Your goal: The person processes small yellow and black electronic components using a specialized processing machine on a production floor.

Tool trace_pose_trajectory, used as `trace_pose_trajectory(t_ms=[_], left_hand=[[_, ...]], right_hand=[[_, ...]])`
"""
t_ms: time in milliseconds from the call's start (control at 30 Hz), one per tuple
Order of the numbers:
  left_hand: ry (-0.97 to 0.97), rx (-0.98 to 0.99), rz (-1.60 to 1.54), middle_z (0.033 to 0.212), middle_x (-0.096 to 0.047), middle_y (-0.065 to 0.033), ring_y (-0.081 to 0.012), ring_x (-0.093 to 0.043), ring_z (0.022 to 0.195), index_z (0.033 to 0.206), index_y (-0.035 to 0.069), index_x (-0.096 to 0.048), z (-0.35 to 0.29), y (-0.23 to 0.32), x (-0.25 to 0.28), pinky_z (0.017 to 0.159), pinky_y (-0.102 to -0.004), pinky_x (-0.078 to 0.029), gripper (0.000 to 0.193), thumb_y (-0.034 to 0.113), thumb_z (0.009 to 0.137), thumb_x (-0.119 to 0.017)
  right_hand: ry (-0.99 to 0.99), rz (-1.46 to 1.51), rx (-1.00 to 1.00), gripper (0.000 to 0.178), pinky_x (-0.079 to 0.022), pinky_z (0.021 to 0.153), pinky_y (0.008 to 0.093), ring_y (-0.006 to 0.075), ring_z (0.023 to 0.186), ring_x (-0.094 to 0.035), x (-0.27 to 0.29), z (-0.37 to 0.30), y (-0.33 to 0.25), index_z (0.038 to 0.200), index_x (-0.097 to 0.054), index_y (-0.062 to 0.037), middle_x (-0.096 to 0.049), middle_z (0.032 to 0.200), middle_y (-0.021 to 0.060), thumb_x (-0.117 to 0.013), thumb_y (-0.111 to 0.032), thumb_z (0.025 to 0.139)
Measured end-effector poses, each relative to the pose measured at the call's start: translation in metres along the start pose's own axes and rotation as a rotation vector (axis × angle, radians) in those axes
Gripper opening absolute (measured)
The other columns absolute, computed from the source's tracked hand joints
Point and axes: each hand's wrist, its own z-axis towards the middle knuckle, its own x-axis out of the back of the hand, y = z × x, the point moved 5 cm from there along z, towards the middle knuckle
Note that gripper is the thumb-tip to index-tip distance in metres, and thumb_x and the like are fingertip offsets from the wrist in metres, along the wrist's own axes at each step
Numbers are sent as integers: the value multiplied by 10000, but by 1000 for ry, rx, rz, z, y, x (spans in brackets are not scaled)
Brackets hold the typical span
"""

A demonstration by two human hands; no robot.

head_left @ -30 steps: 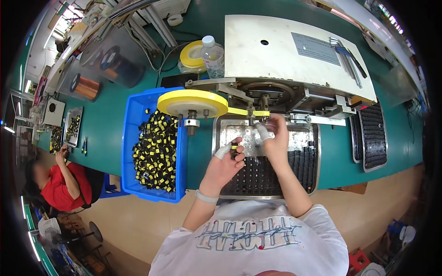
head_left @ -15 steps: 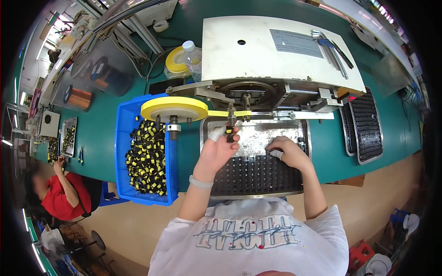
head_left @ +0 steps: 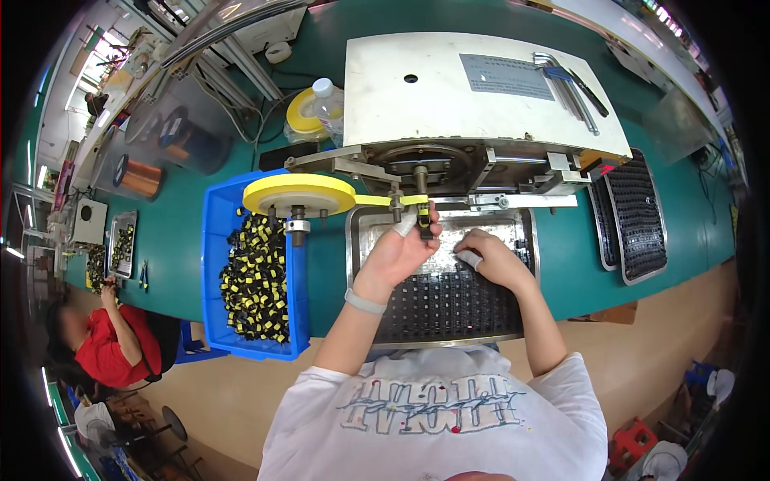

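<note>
My left hand (head_left: 399, 255), a white wrap on one finger, pinches a small black part (head_left: 426, 232) just below the end of the yellow tape strip, at the spindle (head_left: 420, 178) of the tape machine (head_left: 401, 104). A large yellow tape roll (head_left: 298, 189) hangs left of it, its strip running to the spindle. My right hand (head_left: 499, 260), also with a wrapped finger, is held over the metal tray (head_left: 529, 240) with its fingers curled together; what they hold, if anything, is hidden. Rows of black parts (head_left: 449, 309) fill the tray's near portion.
A blue bin (head_left: 301, 305) of black parts with yellow bands stands at left. Two stacked trays (head_left: 638, 216) of black parts lie at right. Hex keys (head_left: 573, 96) rest on the machine; a bottle (head_left: 327, 104) stands behind. A person in red (head_left: 120, 345) works at far left.
My left hand has moved right with the black part, up to the spindle at the tape's end. My right hand has shifted slightly left and away from me over the tray.
</note>
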Motion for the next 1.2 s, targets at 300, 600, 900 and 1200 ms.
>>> trace_pose_trajectory(t_ms=[300, 600, 900, 1200], left_hand=[[28, 93, 43, 1003, -506, -26, -151, -465, 886, 1152, 83, -480, -48, -26, 6, 757, -276, -388, 309, 278, 928, -566], [79, 0, -36, 1003, -498, -16, -148, -460, 891, 1144, 91, -489, -75, -9, 14, 771, -285, -386, 273, 276, 947, -527], [89, -63, -83, 989, -497, -24, -153, -476, 891, 1124, 92, -490, -86, 1, 16, 780, -290, -394, 231, 268, 975, -483], [130, -62, -117, 994, -495, -26, -153, -476, 892, 1117, 85, -489, -90, 3, 21, 790, -290, -398, 225, 264, 980, -471]], right_hand=[[-228, -3, 42, 288, -465, 819, 369, 314, 923, -587, -2, -2, -9, 1055, -650, -38, -585, 970, 119, -625, 0, 770], [45, 106, 1, 134, -484, 654, 340, 253, 691, -605, -8, 14, -6, 927, -609, -14, -634, 775, 125, -654, -46, 806], [370, 1095, -136, 129, -471, 556, 231, 114, 608, -589, -29, 36, -46, 994, -518, 2, -652, 854, 106, -590, -3, 888], [596, 1065, -152, 95, -479, 659, 233, 119, 678, -610, -40, 46, -61, 951, -512, -8, -656, 881, 109, -575, 18, 885]])
